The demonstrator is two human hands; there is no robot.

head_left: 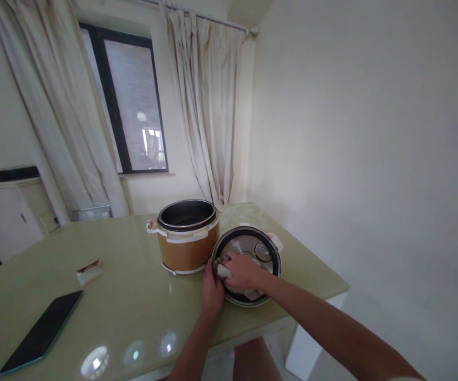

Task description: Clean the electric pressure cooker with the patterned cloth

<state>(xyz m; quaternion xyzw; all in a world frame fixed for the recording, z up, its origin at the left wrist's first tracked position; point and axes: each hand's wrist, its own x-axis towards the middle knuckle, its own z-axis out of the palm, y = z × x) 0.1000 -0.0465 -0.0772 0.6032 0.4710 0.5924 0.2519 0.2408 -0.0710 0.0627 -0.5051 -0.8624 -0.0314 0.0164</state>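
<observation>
**Two Hands at the Inverted Cooker Lid**

One glossy pale-green tabletop (133,296) filled the lower half of the view and carried every item listed below. It stood in a corner of cream walls, with cream curtains (208,106) hanging beside a dark-framed window (133,106) behind it.

The round orange-brown cooker body with a white rim and a dark metal inner pot (187,235) stood upright near the far middle of the tabletop, with its top uncovered. A white side handle projected from its left rim.

The round cooker lid with a black rim and a silver metal inner plate (252,248) lay upside down just to the right of the cooker body, near the right-hand edge of the tabletop. Its rim sat touching or nearly touching the body; the exact contact could not be determined.

The right hand (242,272) lay on the inner plate of the lid, fingers curled and closed around a small pale pad or cloth (224,271), pressing it against the metal near the left rim.

The left hand (212,291) gripped the near-left rim of the lid, fingers closed against its outer edge.

A flat black rectangular phone (42,333) lay face up near the left front of the tabletop, well apart from the cooker.

A small white-and-brown wrapped packet (89,271) lay between the phone and the cooker body.
</observation>
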